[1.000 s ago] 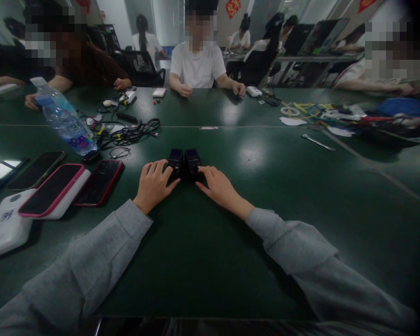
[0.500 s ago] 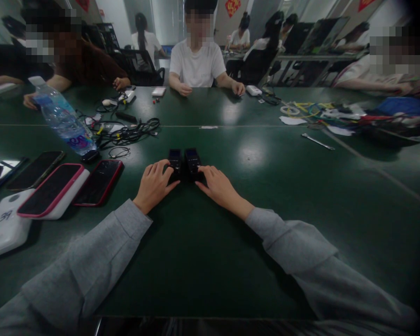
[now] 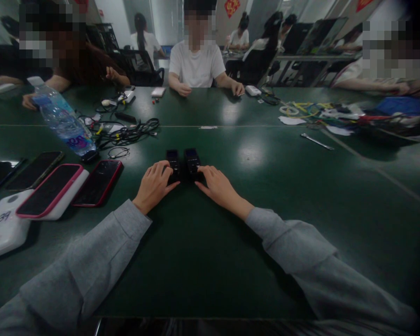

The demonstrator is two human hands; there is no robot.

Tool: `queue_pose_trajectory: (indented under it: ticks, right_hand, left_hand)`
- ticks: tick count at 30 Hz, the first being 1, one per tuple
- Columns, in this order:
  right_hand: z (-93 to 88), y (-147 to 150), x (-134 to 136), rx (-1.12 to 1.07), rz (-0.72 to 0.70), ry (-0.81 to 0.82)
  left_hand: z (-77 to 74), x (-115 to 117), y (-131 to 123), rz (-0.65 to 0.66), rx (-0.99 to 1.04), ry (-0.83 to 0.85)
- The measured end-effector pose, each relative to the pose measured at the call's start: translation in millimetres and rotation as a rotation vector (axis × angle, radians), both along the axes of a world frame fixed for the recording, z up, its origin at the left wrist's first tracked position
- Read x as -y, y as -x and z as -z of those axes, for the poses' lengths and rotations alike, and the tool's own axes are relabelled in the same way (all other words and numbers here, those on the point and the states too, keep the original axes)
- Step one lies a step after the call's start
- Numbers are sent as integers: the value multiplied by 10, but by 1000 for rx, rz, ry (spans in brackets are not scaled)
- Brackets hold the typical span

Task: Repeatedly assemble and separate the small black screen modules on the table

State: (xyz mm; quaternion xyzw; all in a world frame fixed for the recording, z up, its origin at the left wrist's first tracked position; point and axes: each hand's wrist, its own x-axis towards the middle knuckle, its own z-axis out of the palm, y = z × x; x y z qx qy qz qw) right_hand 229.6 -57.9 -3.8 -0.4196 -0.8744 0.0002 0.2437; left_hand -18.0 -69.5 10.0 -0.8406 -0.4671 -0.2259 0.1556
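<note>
Two small black devices with screens lie side by side on the green table (image 3: 210, 261), a narrow gap between them. My left hand (image 3: 154, 185) is curled round the lower end of the left device (image 3: 172, 161), its thumb at the near edge. On the right device (image 3: 192, 159), my right hand (image 3: 217, 187) grips the lower right side with fingers and thumb. The fingers partly cover both devices.
Several phones, one a red-edged phone (image 3: 98, 183), and a white case (image 3: 9, 226) lie at left. Behind them are a tilted water bottle (image 3: 65, 116) and black cables (image 3: 133, 132). A wrench (image 3: 317, 141) and a cable pile (image 3: 336, 113) lie at right. A person (image 3: 196, 63) sits opposite.
The left device has shifted slightly to the left and turned a little, with a wider gap at its top. Both my hands look nearly unmoved. At the back left, a person's hand has risen.
</note>
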Motion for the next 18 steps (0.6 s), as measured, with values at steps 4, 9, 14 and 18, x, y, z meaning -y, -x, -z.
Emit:
queue_pose_trajectory:
  ticks: [4,9,14,18]
  right_hand:
    - [-5,-1,5,-1,14,9]
    - [-20,3,14,-17,2,25]
    - [-27,16,13,-18,0,24]
    - [-24,15,7,3,19,26]
  left_hand:
    - [23,-10,5,44,53,34]
    - [47,-38,8,139,56,49]
    - [-106,105,-6,234,40,-65]
    - [-229,607,-190,512,-63,55]
